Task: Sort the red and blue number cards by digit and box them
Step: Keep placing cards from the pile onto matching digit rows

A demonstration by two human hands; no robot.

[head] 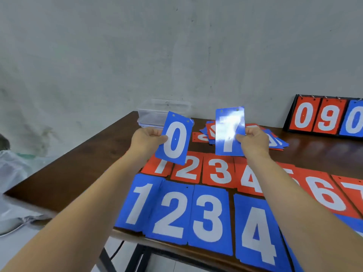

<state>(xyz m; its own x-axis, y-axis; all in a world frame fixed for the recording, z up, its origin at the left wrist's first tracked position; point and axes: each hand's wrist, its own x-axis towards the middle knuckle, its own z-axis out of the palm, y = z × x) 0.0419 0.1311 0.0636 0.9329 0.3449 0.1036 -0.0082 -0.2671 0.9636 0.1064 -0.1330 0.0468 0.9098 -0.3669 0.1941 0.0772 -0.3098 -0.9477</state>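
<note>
Dark wooden table (88, 163), grey wall (176, 46): card rows (208, 218) read 1 to 7 beneath the hands. Left hand (146, 140) pinched the blue 0 card (174, 138), right hand (253, 140) the blue 7 card (229, 130), clear box (155, 114) just beyond.

Soft daylight, glare on blue 7 card (229, 130), fisheye edges

A plain workroom: a dark wooden table (88, 154) against a bare, scuffed grey wall (176, 46).
</note>
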